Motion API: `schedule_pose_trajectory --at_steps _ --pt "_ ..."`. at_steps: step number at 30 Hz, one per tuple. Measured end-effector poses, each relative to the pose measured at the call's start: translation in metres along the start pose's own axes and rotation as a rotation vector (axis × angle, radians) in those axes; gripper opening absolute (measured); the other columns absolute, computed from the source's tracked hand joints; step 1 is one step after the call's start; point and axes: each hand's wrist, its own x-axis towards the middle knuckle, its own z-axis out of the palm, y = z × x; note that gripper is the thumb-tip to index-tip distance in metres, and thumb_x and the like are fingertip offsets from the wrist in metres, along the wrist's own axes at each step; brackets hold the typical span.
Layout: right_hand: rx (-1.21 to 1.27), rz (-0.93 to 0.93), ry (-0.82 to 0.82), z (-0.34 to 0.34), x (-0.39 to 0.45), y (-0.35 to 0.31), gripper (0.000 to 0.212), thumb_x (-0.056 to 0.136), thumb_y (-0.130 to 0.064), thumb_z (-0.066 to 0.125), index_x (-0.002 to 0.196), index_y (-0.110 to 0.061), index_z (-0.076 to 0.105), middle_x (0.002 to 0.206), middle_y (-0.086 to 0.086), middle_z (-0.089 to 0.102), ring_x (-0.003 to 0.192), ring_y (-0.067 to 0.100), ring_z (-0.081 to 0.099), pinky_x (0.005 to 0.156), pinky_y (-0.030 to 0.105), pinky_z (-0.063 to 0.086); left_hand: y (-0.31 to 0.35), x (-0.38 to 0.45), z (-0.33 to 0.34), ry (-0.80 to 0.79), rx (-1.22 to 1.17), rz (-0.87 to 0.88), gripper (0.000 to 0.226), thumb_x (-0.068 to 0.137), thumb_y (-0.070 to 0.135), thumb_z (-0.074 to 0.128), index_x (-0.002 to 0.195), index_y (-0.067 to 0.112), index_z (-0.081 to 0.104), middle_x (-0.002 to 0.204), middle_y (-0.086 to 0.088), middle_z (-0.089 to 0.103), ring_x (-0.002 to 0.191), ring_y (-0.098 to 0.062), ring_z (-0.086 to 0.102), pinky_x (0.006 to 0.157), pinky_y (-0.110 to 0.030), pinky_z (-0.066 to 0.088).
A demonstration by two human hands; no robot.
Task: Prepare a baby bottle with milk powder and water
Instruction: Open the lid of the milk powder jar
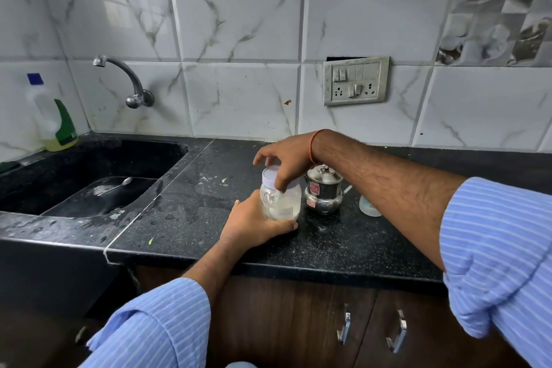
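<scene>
Here a clear plastic jar (280, 200) with rounded shoulders and a white ribbed lid (273, 175) stands on the black speckled stone counter (209, 218), a little pale powder lying at its bottom. The left hand (257, 222) wraps around the jar's lower half, fingers curled under its base edge. The right hand (286, 163) comes down from above, fingertips bent over the lid's rim and gripping it. Just beside the jar on the right sits a shiny steel pot (324, 193) with a knobbed lid and red stickers. Further right, partly hidden behind the right forearm, is a small translucent piece, possibly the baby bottle (369, 207). To the left, a dark stone sink (98, 188) holds a metal spoon (115, 185); a curved chrome tap (125, 81) juts from the marble-patterned tiles.
</scene>
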Motion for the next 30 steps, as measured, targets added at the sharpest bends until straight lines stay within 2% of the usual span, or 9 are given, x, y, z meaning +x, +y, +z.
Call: schedule_pose_trajectory --at_steps 5,7,9,11,15,19,23,27,30 --pt "-0.062 -0.004 0.051 -0.0003 0.0003 -0.0032 0.087 0.082 -0.047 0.083 0.157 -0.034 0.04 0.149 -0.002 0.057 0.117 0.018 0.057 0.101 0.035 0.049 0.0005 -0.0007 0.0003 -0.008 0.007 0.009 0.073 0.059 0.077 0.086 0.121 0.05 0.056 0.118 0.023 0.073 0.121 -0.011 0.068 0.122 -0.059 0.039" --pt "-0.027 -0.016 0.003 -0.0008 0.0009 -0.0041 0.09 0.08 -0.041 0.086 0.157 -0.035 0.039 0.152 -0.003 0.055 0.122 0.018 0.056 0.105 0.036 0.046 -0.0002 -0.0006 0.0 -0.007 0.007 0.005 0.077 0.059 0.078 0.086 0.123 0.048 0.057 0.121 0.023 0.073 0.122 -0.012 0.068 0.122 -0.059 0.039" --pt "-0.052 -0.008 0.035 -0.0013 0.0012 -0.005 0.096 0.077 -0.056 0.084 0.158 -0.035 0.037 0.158 -0.002 0.049 0.136 0.022 0.053 0.111 0.041 0.045 0.0002 -0.0003 -0.0006 -0.004 -0.005 -0.001 0.082 0.058 0.078 0.086 0.127 0.047 0.056 0.123 0.022 0.073 0.125 -0.013 0.068 0.122 -0.059 0.04" --pt "-0.1 0.029 0.083 -0.0009 0.003 -0.0044 0.095 0.079 -0.067 0.077 0.159 -0.033 0.037 0.158 -0.001 0.05 0.138 0.024 0.053 0.112 0.044 0.046 0.0014 -0.0006 -0.0011 -0.005 -0.003 0.004 0.079 0.058 0.077 0.087 0.125 0.05 0.054 0.123 0.022 0.073 0.125 -0.013 0.068 0.122 -0.06 0.041" --pt "0.029 -0.001 0.022 -0.0021 0.0045 -0.0028 0.097 0.082 -0.036 0.084 0.162 -0.032 0.03 0.152 -0.003 0.054 0.135 0.022 0.054 0.105 0.036 0.046 0.0001 -0.0004 -0.0005 -0.003 -0.002 0.014 0.074 0.059 0.077 0.087 0.12 0.05 0.055 0.12 0.023 0.073 0.122 -0.011 0.068 0.12 -0.059 0.042" --pt "-0.065 0.043 0.091 -0.0022 0.0038 -0.005 0.1 0.08 -0.061 0.079 0.162 -0.032 0.03 0.158 0.003 0.048 0.136 0.027 0.055 0.109 0.044 0.048 0.001 -0.0006 -0.0005 0.002 -0.002 0.009 0.077 0.059 0.077 0.088 0.124 0.049 0.056 0.119 0.024 0.074 0.123 -0.011 0.069 0.121 -0.059 0.042" --pt "-0.017 0.017 0.056 -0.0033 0.0045 -0.0069 0.097 0.08 -0.044 0.083 0.162 -0.036 0.031 0.15 0.0 0.053 0.134 0.025 0.055 0.107 0.041 0.048 0.0014 -0.0018 -0.001 0.001 -0.009 0.009 0.077 0.059 0.076 0.088 0.123 0.048 0.056 0.118 0.026 0.073 0.122 -0.011 0.069 0.12 -0.06 0.043" --pt "-0.08 0.054 0.093 -0.0045 0.0028 -0.0076 0.1 0.078 -0.065 0.078 0.161 -0.034 0.032 0.156 0.003 0.049 0.133 0.028 0.056 0.108 0.045 0.05 0.0021 -0.002 -0.0008 0.009 -0.016 -0.011 0.083 0.057 0.076 0.088 0.127 0.046 0.057 0.118 0.027 0.072 0.122 -0.01 0.068 0.12 -0.06 0.043" --pt "-0.066 0.041 0.052 -0.0031 0.002 -0.0076 0.09 0.081 -0.048 0.08 0.159 -0.034 0.037 0.148 -0.001 0.054 0.128 0.025 0.059 0.105 0.042 0.052 0.0021 -0.0024 -0.001 0.003 -0.012 -0.003 0.079 0.057 0.077 0.087 0.124 0.048 0.056 0.118 0.026 0.073 0.12 -0.01 0.069 0.119 -0.06 0.044"
